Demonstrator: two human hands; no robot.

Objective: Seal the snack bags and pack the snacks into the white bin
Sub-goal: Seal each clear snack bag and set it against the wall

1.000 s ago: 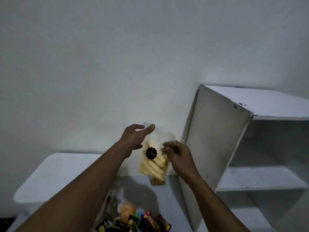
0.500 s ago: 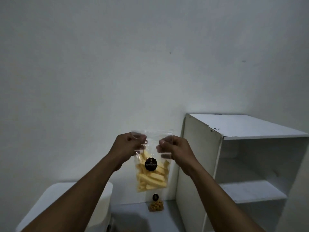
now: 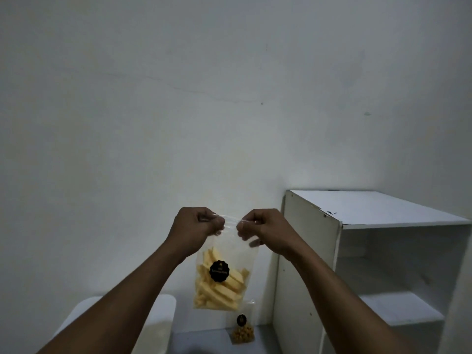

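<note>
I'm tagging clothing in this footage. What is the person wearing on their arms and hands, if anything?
Nothing worn shows. The left hand and right hand are bare: no gloves, no rings visible in the dim light. The left forearm and right forearm are uncovered down to the picture's edge, without sleeves, watch or bracelet.

A white open-fronted shelf unit (image 3: 370,208) with a chipped top edge stands at the right, against a plain white wall (image 3: 178,98) bearing faint scuff marks.

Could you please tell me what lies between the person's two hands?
In the head view, the clear top edge of the snack bag spans the gap between the left hand and right hand.
</note>
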